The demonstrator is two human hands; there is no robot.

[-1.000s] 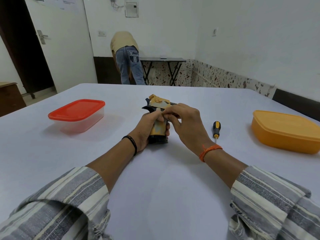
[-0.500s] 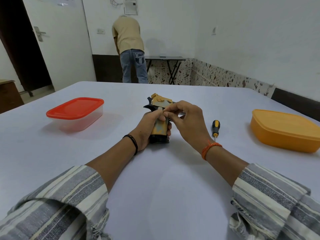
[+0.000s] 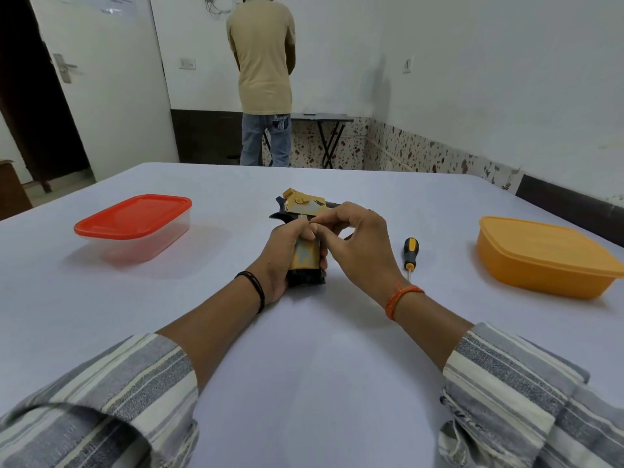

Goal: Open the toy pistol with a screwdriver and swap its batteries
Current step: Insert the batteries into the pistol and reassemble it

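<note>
One toy pistol (image 3: pixel 305 206), one screwdriver (image 3: pixel 410 248) and two lidded containers, red-lidded (image 3: pixel 133 217) and orange (image 3: pixel 547 256), occupy the worktop (image 3: pixel 304 383).

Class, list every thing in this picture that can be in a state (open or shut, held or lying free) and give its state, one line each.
toy pistol: held upright on the table, grip downward
left hand: grips the pistol's grip
right hand: fingertips pinch at the top of the grip
screwdriver: lying free on the table, untouched
red-lidded box: lid on
orange box: lid on
door: open
</note>
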